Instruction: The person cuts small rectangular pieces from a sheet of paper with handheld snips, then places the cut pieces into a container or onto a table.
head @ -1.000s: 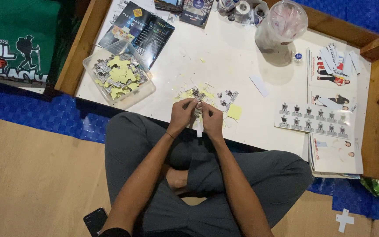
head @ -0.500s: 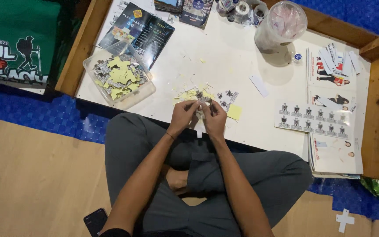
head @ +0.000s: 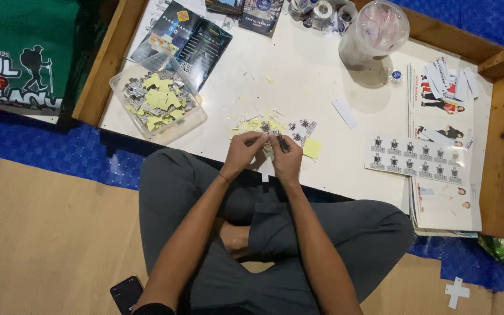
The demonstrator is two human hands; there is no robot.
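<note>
White tabletop: low table [head: 298, 76] with a raised wooden rim, person sitting cross-legged at its near edge in grey trousers.
Left hand: left hand [head: 243, 153] is over the near table edge, fingers curled in, thumb and fingertips pinching a tiny sticker [head: 275, 137] from the left side.
Right hand: right hand [head: 289, 160] is pressed right up against the left one, fingers bunched together and pinching the same little piece from the right. Too small to tell how it's printed, tbh.
Where the piece is: held between both sets of fingertips, just above the near edge of the table, right beside the loose pile.
Loose pile: small yellow backing scraps and cut stickers [head: 298, 127] scattered on the table just past the hands, one yellow square [head: 311, 148] just to the right.
Tub: clear plastic tub [head: 189, 118] on the left, full of yellow and grey cut pieces, well apart from the hands.
Sticker sheet: uncut sheet [head: 418, 157] with rows of dark figures, off to the right on top of some printed pages.
Far side: clear round container [head: 374, 38] with pinkish stuff inside, dark brochures [head: 193, 38] far left.
Floor: black phone [head: 126, 293] near the left elbow on the wood floor.
</note>
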